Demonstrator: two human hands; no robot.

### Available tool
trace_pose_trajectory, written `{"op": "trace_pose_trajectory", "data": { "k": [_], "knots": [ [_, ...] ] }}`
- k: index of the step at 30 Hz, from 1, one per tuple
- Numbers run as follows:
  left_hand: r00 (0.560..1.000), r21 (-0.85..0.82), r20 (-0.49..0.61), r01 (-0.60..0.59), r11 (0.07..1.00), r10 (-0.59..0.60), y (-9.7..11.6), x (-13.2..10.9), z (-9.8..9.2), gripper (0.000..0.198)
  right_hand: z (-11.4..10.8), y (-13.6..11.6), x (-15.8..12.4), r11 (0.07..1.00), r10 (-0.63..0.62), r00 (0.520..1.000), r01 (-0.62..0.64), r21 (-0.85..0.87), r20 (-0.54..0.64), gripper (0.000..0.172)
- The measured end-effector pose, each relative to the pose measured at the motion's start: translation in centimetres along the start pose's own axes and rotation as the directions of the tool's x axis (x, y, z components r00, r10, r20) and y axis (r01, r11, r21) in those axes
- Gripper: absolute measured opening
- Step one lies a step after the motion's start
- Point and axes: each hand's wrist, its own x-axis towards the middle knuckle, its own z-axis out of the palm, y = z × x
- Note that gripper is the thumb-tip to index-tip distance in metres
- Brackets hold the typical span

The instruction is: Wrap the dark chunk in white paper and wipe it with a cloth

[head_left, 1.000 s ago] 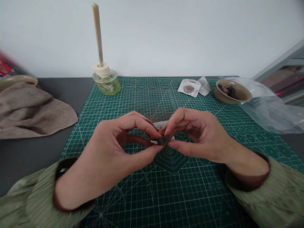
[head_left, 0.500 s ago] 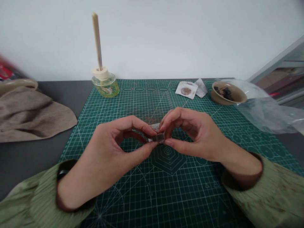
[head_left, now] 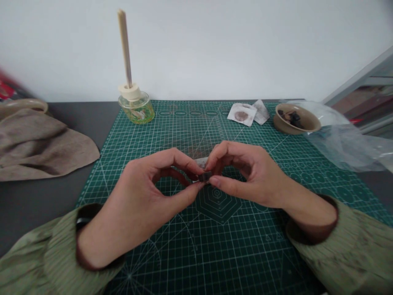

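Both my hands meet over the middle of a green cutting mat (head_left: 245, 246). My left hand (head_left: 144, 196) and my right hand (head_left: 245, 174) pinch a small dark brown block (head_left: 205, 176) between thumbs and fingertips, just above the mat. A bit of white paper (head_left: 201, 161) shows behind my fingers, mostly hidden. Both sleeves are pale green with dark cuffs.
A glass diffuser bottle (head_left: 136, 108) with a tall stick stands at the mat's back left. Opened white wrappers (head_left: 245, 113) and a tan bowl (head_left: 294, 119) holding dark pieces lie at the back right, beside a clear plastic bag (head_left: 346, 143). A brown cloth (head_left: 39, 143) covers the table's left.
My hands have drifted slightly left and up with the dark block still pinched; fingertips closed tighter round it, so less of it shows.
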Motion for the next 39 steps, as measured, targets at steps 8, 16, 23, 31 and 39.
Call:
{"op": "trace_pose_trajectory", "data": {
  "k": [8,16,23,31,39],
  "knots": [
    [1.0,-0.066,0.007,0.028,0.997,-0.027,0.0,0.1,-0.2,0.01,0.0,-0.2,-0.1,0.999,-0.023,1.0,0.022,-0.027,-0.021,0.026],
    [0.994,0.175,0.027,-0.108,0.979,0.104,-1.3,0.1,-0.3,0.017,-0.3,0.0,0.0,0.932,-0.163,0.984,0.128,-0.338,-0.076,0.015],
    [0.916,0.515,0.228,-0.402,0.757,0.33,-3.2,-0.1,-0.6,0.027,-1.6,0.8,-0.1,0.676,-0.224,0.964,0.26,-0.689,0.144,0.012],
    [0.907,0.532,0.246,-0.42,0.735,0.34,-3.5,0.0,-0.6,0.026,-1.5,0.7,0.0,0.591,-0.258,0.956,0.27,-0.76,0.139,0.01],
    [0.91,0.519,0.257,-0.415,0.748,0.327,-3.6,0.0,-0.5,0.028,-1.6,0.0,-0.3,0.78,-0.142,0.981,0.191,-0.596,0.129,0.023]
  ]
}}
